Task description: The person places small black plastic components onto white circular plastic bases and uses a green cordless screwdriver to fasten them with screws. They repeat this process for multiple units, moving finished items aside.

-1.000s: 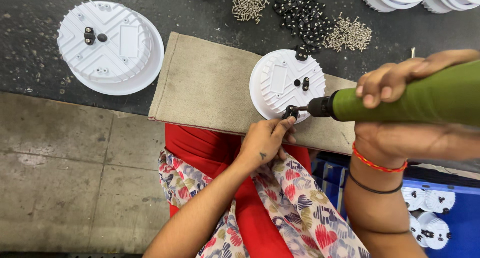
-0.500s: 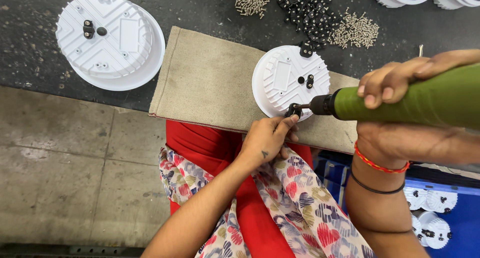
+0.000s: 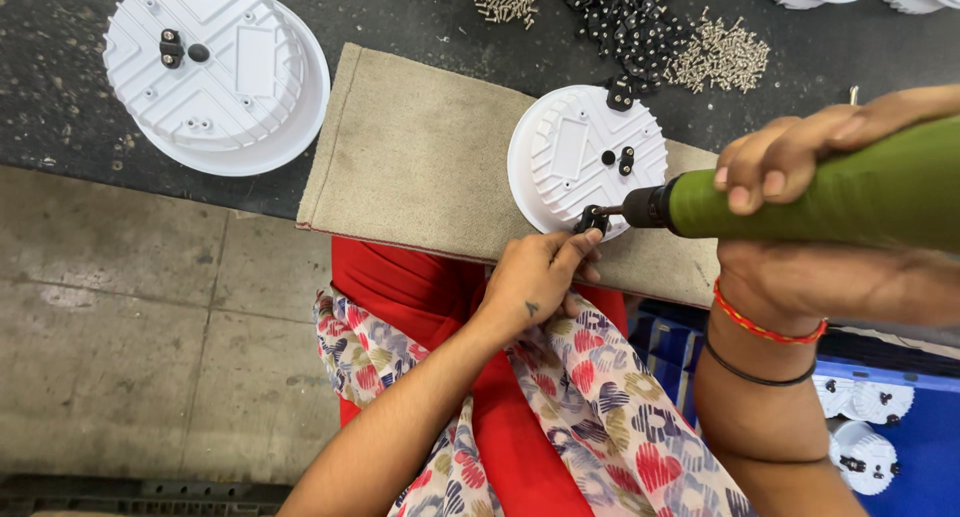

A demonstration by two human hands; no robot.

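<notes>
- Left hand (image 3: 535, 277) pinching small black clip (image 3: 590, 220) at near rim of white disc (image 3: 585, 157), same pinch as 0.5 s ago and 1 s ago.
- Right hand (image 3: 800, 162) wrapped tight around green driver (image 3: 820, 192), bit tip pressed on clip, no lift since.
- Disc lying on tan mat (image 3: 420, 157) on dark bench (image 3: 420, 17); only slight shift in view, likely head motion.
- Judged: clip fastening ongoing, not yet released.
- 2 other black parts already on disc; 2nd disc (image 3: 215, 72) well apart at left; screws (image 3: 720, 57) and black clips (image 3: 620, 17) piled beyond.
</notes>
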